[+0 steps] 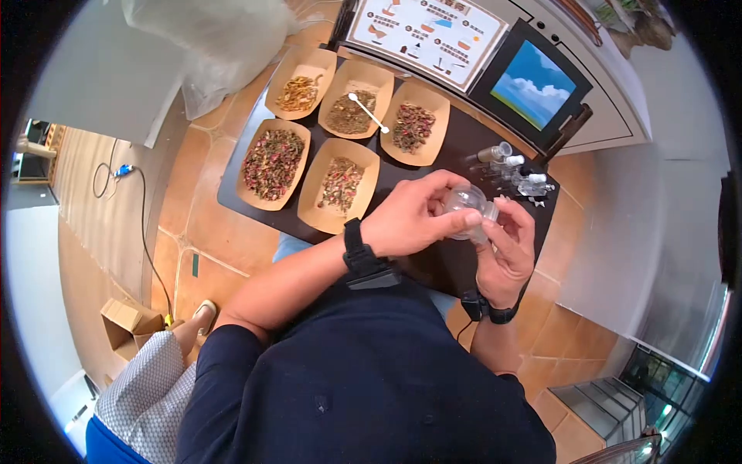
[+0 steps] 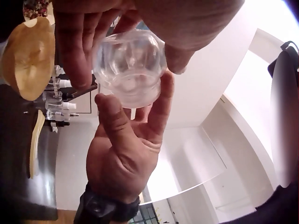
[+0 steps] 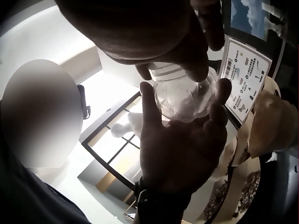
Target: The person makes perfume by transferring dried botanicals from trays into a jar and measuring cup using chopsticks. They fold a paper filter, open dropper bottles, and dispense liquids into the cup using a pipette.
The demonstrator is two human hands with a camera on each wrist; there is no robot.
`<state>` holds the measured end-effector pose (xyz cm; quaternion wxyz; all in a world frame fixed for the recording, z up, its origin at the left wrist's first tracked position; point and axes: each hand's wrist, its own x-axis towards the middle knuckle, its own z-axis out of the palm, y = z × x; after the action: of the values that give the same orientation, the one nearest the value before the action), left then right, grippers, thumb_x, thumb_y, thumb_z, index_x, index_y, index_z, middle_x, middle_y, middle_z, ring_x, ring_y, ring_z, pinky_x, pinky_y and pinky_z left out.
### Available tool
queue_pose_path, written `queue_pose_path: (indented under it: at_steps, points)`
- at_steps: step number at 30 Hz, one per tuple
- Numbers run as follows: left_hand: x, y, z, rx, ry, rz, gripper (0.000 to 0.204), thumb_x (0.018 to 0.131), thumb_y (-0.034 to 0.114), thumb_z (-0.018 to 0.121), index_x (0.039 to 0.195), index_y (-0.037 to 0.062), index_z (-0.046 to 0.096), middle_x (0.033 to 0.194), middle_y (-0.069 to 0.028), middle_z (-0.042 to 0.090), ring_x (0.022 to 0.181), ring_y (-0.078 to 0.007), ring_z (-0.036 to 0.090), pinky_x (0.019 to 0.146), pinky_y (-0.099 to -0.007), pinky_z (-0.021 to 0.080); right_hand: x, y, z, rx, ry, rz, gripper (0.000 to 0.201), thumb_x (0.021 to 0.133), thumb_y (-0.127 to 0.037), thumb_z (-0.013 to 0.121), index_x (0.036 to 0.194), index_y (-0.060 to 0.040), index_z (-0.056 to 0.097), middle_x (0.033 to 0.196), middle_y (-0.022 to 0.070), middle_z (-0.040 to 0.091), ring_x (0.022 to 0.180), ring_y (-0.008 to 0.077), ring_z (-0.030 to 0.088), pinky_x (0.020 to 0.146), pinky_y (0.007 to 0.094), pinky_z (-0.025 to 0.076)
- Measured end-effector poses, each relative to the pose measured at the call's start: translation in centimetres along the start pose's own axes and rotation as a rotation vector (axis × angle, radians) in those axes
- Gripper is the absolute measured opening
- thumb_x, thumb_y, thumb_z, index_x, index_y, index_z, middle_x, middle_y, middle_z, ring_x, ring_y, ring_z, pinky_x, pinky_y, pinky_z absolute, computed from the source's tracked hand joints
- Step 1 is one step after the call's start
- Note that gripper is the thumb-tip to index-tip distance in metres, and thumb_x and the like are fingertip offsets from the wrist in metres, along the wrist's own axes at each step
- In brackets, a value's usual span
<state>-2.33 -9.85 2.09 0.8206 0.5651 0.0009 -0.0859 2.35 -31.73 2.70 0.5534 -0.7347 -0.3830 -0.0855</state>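
Two hands meet over the right part of the dark table [image 1: 470, 127], both grasping one jar [image 1: 465, 203]. The left hand [image 1: 413, 220] reaches in from the side, back upward, its fingers curved round the far side of the jar's body and its thumb laid along the near side. The right hand [image 1: 506, 259] rises from a forearm held close to the torso, fingers bent, pinching the jar at its neck end. Each wrist wears a black strap.

The jar is clear, smooth and rounded, with a paler, ringed band at the neck end; whether that band is a lid, I cannot tell. It is held up off the table, between the hands.

Five tan trays [image 1: 311, 210] with flared, rounded rims stand on the table, three in the far row and two in the near. One holds yellow-orange curled bits, one a brown crumbly heap, and three hold dry, flaky mixes flecked with pink or red. One white spoon [image 1: 368, 113] lies across the brown heap's tray. Several small clear bottles [image 1: 533, 182] are clustered beyond the right hand, too crowded to count. Behind are one printed sheet [image 1: 425, 39] and one screen [image 1: 533, 85] showing blue sky.
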Motion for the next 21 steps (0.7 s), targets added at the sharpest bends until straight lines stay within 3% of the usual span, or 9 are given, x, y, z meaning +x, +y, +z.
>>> queue_pose_path:
  at_steps: [4,6,9,12,14,16,17,19,21]
  points:
    - [-0.3,0.6,-0.8,0.148,-0.022,0.032,0.071,0.096,0.021,0.089,0.154,-0.0013,0.053,0.135,-0.0121,0.072,0.120,-0.0175,0.070,0.102,-0.0363,0.059,1.2,-1.4,-0.7,-0.103,-0.043,0.090,0.042,0.089,-0.004,0.089,0.130,-0.0040,0.079,0.135,0.0140,0.066,0.112,0.0248,0.069,0.097,0.0354,0.056]
    - [-0.3,0.8,-1.0,0.301,-0.073,0.215,0.079,0.090,0.019,0.093,0.155,-0.0003,0.053,0.141,-0.0121,0.069,0.125,-0.0188,0.069,0.104,-0.0372,0.059,1.2,-1.4,-1.2,-0.166,-0.091,0.177,0.047,0.090,-0.013,0.091,0.133,-0.0013,0.077,0.129,0.0134,0.069,0.110,0.0237,0.069,0.097,0.0345,0.056]
    - [-0.1,0.4,-0.8,0.299,-0.085,0.305,0.079,0.084,0.012,0.096,0.151,0.0011,0.056,0.146,-0.0123,0.067,0.128,-0.0210,0.067,0.107,-0.0383,0.058,0.2,-0.4,-1.5,0.046,-0.098,0.353,0.060,0.095,-0.031,0.090,0.139,0.0054,0.071,0.117,0.0118,0.073,0.104,0.0202,0.071,0.097,0.0313,0.055]
    - [0.1,0.1,-0.8,0.332,-0.092,0.415,0.078,0.083,0.008,0.097,0.149,0.0027,0.057,0.147,-0.0117,0.066,0.129,-0.0221,0.068,0.108,-0.0389,0.057,-0.7,-0.5,-1.7,0.350,-0.134,0.772,0.060,0.106,-0.053,0.072,0.119,0.0055,0.075,0.092,0.0071,0.074,0.077,0.0122,0.070,0.071,0.0268,0.055]
    - [-0.1,0.1,-0.7,0.348,-0.102,0.423,0.078,0.082,0.006,0.096,0.149,0.0037,0.057,0.147,-0.0112,0.065,0.129,-0.0226,0.068,0.109,-0.0391,0.057,-0.7,-0.1,-1.5,0.319,-0.123,0.728,0.061,0.108,-0.057,0.066,0.110,0.0033,0.075,0.079,0.0048,0.072,0.068,0.0098,0.066,0.062,0.0272,0.052]
    - [-0.3,0.3,-0.5,0.238,-0.066,0.196,0.082,0.083,0.008,0.097,0.153,0.0051,0.054,0.145,-0.0104,0.066,0.129,-0.0222,0.069,0.109,-0.0401,0.057,-0.9,1.2,-1.9,0.330,-0.163,0.666,0.057,0.109,-0.052,0.068,0.121,0.0042,0.074,0.104,0.0091,0.076,0.083,0.0109,0.070,0.070,0.0269,0.055]
    - [-0.4,0.5,-0.5,0.239,-0.070,0.193,0.082,0.083,0.008,0.097,0.153,0.0051,0.054,0.145,-0.0104,0.066,0.129,-0.0222,0.069,0.109,-0.0401,0.057,-0.4,0.5,-1.1,0.331,-0.159,0.668,0.057,0.109,-0.052,0.068,0.121,0.0042,0.074,0.104,0.0091,0.076,0.083,0.0109,0.070,0.070,0.0269,0.055]
    - [-0.3,0.8,-0.4,0.251,0.069,0.100,0.082,0.085,0.011,0.096,0.154,0.0049,0.051,0.140,-0.0106,0.068,0.125,-0.0210,0.070,0.108,-0.0393,0.058,1.0,-1.3,1.0,0.428,0.057,0.478,0.052,0.106,-0.040,0.075,0.135,0.0025,0.070,0.137,0.0147,0.069,0.108,0.0184,0.071,0.084,0.0298,0.058]
    - [-0.2,0.8,-0.5,0.186,0.087,0.049,0.082,0.086,0.012,0.096,0.154,0.0043,0.051,0.138,-0.0108,0.069,0.125,-0.0206,0.070,0.107,-0.0383,0.058,1.1,-0.9,0.9,0.248,-0.001,0.317,0.053,0.103,-0.033,0.080,0.141,0.0006,0.067,0.147,0.0162,0.062,0.119,0.0232,0.068,0.093,0.0334,0.057]
